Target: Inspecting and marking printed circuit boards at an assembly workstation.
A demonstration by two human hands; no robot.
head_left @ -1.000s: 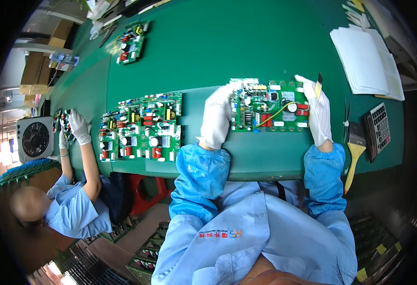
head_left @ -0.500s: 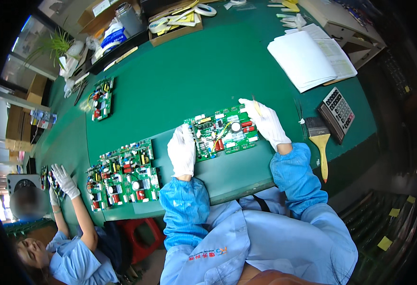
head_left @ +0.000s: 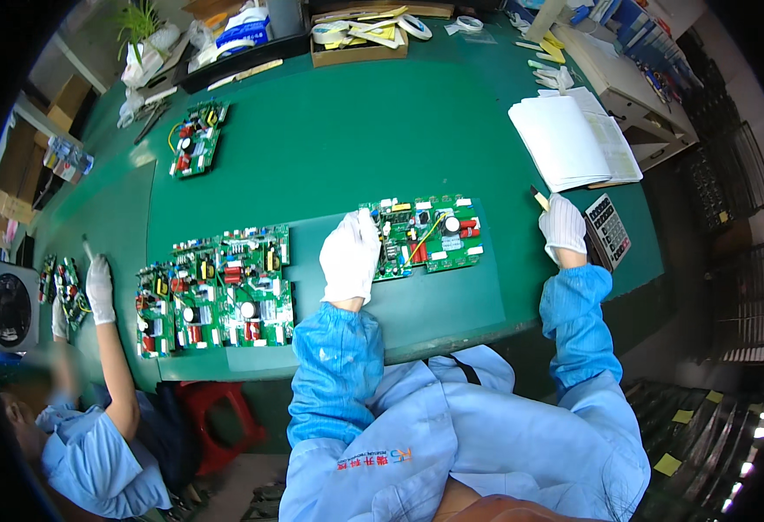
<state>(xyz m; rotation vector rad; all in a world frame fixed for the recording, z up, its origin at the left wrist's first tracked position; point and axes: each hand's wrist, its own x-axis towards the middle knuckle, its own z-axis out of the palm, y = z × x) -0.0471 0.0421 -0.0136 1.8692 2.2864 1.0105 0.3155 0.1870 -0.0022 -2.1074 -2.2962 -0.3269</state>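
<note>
A green circuit board [head_left: 430, 239] with red, yellow and black parts and a yellow wire lies in front of me on the green table. My white-gloved left hand [head_left: 350, 255] is closed on its left edge. Well to the right of the board, beside the calculator [head_left: 606, 233], is my gloved right hand [head_left: 565, 228]. Its fingers are closed around a small dark-tipped tool with a pale handle [head_left: 540, 200]; the exact kind does not show. The wide paintbrush seen earlier is out of sight.
Several similar boards [head_left: 212, 300] sit close together to my left, and another board [head_left: 197, 139] lies farther back. Open papers [head_left: 565, 143] are at the right; a box of tape rolls [head_left: 360, 50] stands behind. A co-worker's gloved hand [head_left: 100, 290] is at far left.
My right hand has left the board's right corner and moved right, to beside the calculator. The left hand stays on the board. The view has shifted, and the co-worker's hands have moved.
</note>
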